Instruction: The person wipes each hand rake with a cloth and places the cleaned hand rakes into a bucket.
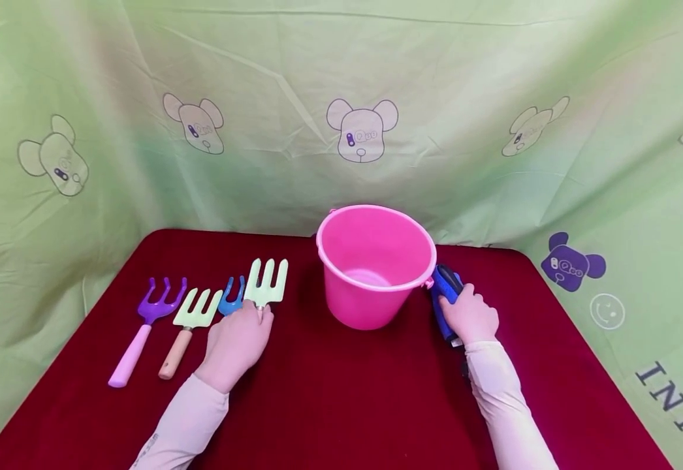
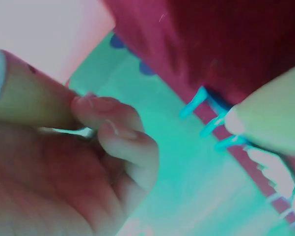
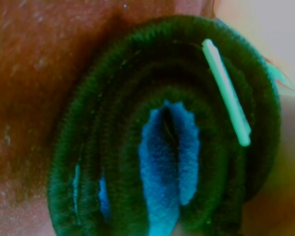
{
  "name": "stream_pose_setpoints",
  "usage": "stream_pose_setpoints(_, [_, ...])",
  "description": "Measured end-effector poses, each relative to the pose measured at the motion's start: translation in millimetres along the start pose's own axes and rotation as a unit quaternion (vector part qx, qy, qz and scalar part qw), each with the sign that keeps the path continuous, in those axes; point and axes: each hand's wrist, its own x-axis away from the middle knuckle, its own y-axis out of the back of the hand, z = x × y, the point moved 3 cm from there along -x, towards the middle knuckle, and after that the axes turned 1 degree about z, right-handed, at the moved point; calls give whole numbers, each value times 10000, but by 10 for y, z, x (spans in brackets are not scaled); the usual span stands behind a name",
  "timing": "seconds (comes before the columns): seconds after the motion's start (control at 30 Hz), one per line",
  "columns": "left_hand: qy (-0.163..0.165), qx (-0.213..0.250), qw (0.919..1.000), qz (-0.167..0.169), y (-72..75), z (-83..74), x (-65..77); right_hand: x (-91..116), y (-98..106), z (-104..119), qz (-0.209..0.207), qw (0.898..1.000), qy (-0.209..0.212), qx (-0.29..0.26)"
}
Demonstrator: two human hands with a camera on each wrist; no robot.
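In the head view my left hand (image 1: 238, 346) grips a hand fork (image 1: 266, 282) with pale green tines, which point away from me. Its wooden handle (image 2: 37, 93) shows in the left wrist view, against the palm with the fingers (image 2: 130, 145) curled. Beneath this fork lies a blue fork (image 1: 231, 301), its handle hidden by the hand. On the right, my right hand (image 1: 472, 316) holds a blue and black fabric roll (image 1: 446, 294) beside the bucket. The right wrist view looks at the end of the roll (image 3: 113, 123), with a pale strip (image 3: 227, 93) on it.
A pink bucket (image 1: 350, 307) stands upright between the hands, and no contents show in it. Farther left lie a second pale green fork (image 1: 191, 320) and a purple fork (image 1: 147, 320). A dark red cloth (image 1: 341, 405) covers the table; a printed green curtain (image 1: 271, 170) hangs behind.
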Motion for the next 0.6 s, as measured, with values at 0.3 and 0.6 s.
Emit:
stream_pose_setpoints(0.3, [-867,115,9858,-1433,326,-446,164,-18,3,-35,57,9996,-86,-268])
stream_pose_setpoints(0.6, [-1703,278,9659,-1931,557,-846,220,15,3,4,123,9992,21,-384])
